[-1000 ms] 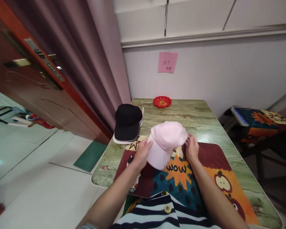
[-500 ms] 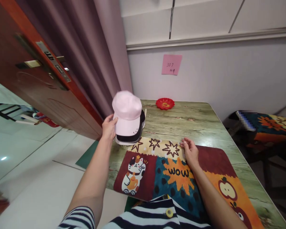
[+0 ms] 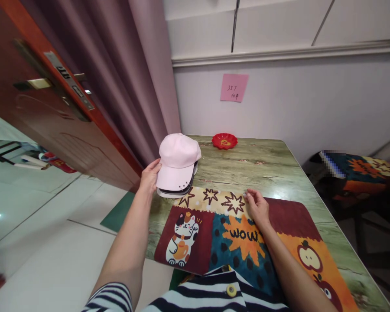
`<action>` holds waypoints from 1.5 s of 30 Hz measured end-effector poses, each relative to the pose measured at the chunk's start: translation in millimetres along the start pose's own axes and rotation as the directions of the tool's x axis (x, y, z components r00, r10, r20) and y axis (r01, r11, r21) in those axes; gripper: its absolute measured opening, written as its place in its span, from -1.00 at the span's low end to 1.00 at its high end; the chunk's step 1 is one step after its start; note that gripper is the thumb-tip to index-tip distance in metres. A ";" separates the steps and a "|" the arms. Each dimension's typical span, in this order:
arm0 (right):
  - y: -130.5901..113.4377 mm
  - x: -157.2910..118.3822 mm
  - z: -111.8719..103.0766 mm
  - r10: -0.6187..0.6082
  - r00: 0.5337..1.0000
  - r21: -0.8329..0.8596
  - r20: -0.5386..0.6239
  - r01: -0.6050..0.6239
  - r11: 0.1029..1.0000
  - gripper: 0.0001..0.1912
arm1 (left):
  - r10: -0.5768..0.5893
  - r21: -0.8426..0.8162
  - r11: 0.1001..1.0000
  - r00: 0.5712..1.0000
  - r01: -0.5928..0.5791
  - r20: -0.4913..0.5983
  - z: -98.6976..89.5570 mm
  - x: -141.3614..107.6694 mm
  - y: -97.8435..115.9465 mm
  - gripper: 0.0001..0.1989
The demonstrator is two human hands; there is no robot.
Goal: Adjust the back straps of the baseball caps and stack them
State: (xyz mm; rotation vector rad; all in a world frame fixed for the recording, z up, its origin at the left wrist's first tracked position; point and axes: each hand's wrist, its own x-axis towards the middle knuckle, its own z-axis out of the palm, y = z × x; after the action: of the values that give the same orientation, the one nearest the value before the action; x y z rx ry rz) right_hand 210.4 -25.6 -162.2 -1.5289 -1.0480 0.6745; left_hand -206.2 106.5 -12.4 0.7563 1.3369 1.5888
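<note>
My left hand (image 3: 150,174) holds the left side of a pale pink cap (image 3: 178,151), fingers behind it and thumb near where crown meets brim. The pink cap rests over a black cap (image 3: 192,180), and a light-coloured brim shows beneath them. This stack sits at the table's left side, brims toward me. My right hand (image 3: 257,205) lies at the upper edge of the patterned mat (image 3: 195,240), beside the brown star shapes, its fingers loosely bent and apart with nothing in them.
A red scalloped dish (image 3: 225,141) stands at the back of the wood-patterned table (image 3: 263,167). Left of the table are a mauve curtain (image 3: 146,73) and an open wooden door (image 3: 74,134). A second patterned surface (image 3: 360,171) is at the right.
The pink cap has come down and slightly right onto the black cap, covering more of it. My left hand moved slightly with it. My right hand has barely moved.
</note>
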 end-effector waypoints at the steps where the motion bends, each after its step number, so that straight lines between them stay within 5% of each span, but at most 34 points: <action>1: -0.1 -0.1 0.0 0.003 1.000 -0.002 0.000 -0.003 1.000 -0.51 | 0.001 0.031 1.000 1.000 0.000 -0.015 -2.6 -0.3 -5.8 -0.41; 6: -1.0 -0.7 -0.5 0.000 1.000 -0.022 0.006 0.000 1.000 -0.52 | 0.058 0.290 0.956 0.995 -0.031 -0.084 -14.0 2.1 -27.0 -0.40; 12: -4.2 -1.6 -0.8 -0.015 1.000 -0.059 -0.001 0.015 0.998 -0.54 | 0.248 0.653 0.750 0.961 -0.111 -0.121 -9.0 -7.1 -11.1 -0.45; 16: -6.5 -2.8 -0.7 -0.017 1.000 -0.095 0.003 0.017 0.995 -0.56 | 0.575 0.848 0.352 0.806 -0.397 0.140 22.3 -37.4 2.0 -0.22; 19: -7.5 -3.5 -0.7 -0.022 1.000 -0.102 0.001 0.022 0.995 -0.56 | 0.512 0.876 0.157 0.796 -0.455 0.322 52.5 -54.6 2.0 0.03; 22: -9.7 -4.1 -0.8 -0.028 1.000 -0.108 -0.005 0.028 0.994 -0.55 | 0.397 0.908 0.157 0.866 -0.389 0.303 70.2 -53.7 -0.9 0.08; 25: -13.5 -5.0 -0.8 -0.031 0.999 -0.093 0.009 0.032 0.995 -0.55 | 0.381 0.907 0.243 0.894 -0.343 0.236 69.9 -39.5 -1.5 -0.01; 35: -18.3 -5.5 0.2 -0.056 0.998 -0.108 0.018 0.057 0.993 -0.56 | 0.461 0.774 0.330 0.808 -0.540 0.367 31.8 0.8 -25.0 -0.03; 40: -19.4 -5.2 0.4 -0.071 0.997 -0.104 0.020 0.073 0.992 -0.55 | 0.381 0.850 0.326 0.880 -0.414 0.283 42.4 -19.4 -17.1 0.09; 45: -23.2 -5.3 -0.5 -0.090 0.996 -0.134 0.019 0.092 0.987 -0.58 | 0.286 0.962 0.197 0.950 -0.189 0.128 52.9 -58.0 -17.8 0.40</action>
State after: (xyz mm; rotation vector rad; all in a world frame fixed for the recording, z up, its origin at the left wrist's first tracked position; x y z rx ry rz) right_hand 202.5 -30.6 -140.3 -1.5835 -1.1862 0.5606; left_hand -131.6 76.2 -12.2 1.7483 2.4008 0.7521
